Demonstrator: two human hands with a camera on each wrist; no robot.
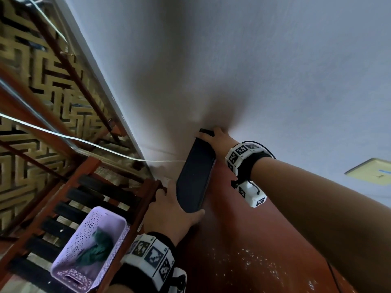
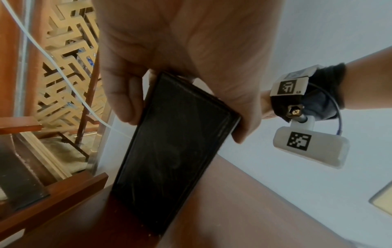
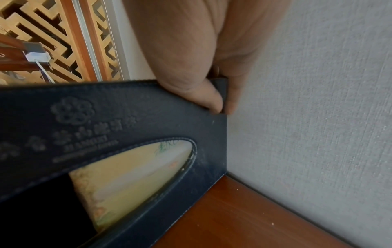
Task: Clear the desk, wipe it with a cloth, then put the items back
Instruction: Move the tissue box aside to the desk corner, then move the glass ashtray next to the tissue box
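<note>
A dark blue leather tissue box (image 1: 194, 176) stands tilted on its long side at the far left corner of the red-brown desk (image 1: 243, 240), close to the wall. My left hand (image 1: 173, 208) grips its near end, fingers on one face and thumb on the other. My right hand (image 1: 218, 140) pinches the far upper corner. The left wrist view shows the box's plain black underside (image 2: 169, 151) held by my left hand (image 2: 182, 67). In the right wrist view, the embossed top with its oval opening (image 3: 106, 117) faces the camera under my right hand (image 3: 212, 97).
A lilac perforated basket (image 1: 84, 229) with a green cloth (image 1: 99, 248) inside sits on a slatted wooden seat to the left of the desk. White specks (image 1: 254, 263) dot the near desk surface. A white cable (image 1: 63, 136) runs along the lattice screen. A wall switch plate (image 1: 370, 172) is at right.
</note>
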